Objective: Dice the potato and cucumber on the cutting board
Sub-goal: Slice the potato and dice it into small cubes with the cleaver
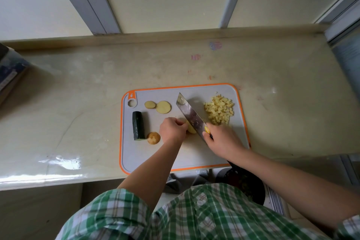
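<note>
my left hand (pixel 172 129) is curled down over a piece of potato (pixel 191 130) near the middle of the cutting board (pixel 194 158). the fingers are bent and pin it so it can't roll while the steel comes beside them. my right hand (pixel 224 140) is wrapped round the handle of the knife (pixel 190 115), closed firmly right up at the heel for control. the blade runs from that hand out toward 11 o'clock and lies along the potato's right side. whether the edge is already in the flesh or only resting on it, i can't quite tell from up here.

the diced potato (pixel 219 110) is heaped at 2 o'clock on the board, clear of the cutting spot. two round potato slices (pixel 163 107) wait at 11 o'clock, and a skin-covered potato end (pixel 153 138) sits at 8 o'clock, just beside my left hand. the cucumber (pixel 138 127) lies at 9 o'clock, dark and not yet diced, out of the knife's way. i judge the potato about half done, with the cucumber to come.
</note>
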A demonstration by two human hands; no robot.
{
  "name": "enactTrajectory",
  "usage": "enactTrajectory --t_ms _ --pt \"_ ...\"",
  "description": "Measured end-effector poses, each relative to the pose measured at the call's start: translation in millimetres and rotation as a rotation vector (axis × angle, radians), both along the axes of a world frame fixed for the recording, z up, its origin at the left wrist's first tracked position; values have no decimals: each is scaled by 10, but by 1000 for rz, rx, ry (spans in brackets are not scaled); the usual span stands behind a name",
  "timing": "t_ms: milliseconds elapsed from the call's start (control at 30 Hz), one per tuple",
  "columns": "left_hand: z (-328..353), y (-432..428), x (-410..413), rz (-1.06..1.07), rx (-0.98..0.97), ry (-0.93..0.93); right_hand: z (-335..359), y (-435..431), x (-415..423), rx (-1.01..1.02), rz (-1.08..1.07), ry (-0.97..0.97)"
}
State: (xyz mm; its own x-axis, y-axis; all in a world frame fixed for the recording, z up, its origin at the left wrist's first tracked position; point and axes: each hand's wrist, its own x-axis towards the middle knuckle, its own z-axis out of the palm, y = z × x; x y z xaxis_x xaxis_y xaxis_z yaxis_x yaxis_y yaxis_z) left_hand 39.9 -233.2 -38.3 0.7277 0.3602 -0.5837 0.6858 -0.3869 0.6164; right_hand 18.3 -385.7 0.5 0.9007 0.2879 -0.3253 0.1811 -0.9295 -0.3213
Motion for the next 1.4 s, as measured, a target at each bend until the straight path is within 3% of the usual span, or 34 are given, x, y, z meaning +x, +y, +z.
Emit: enactTrajectory --t_ms 1400 --pt "4 5 -11 -1 17 68 -174 133 -72 23 -24 -35"
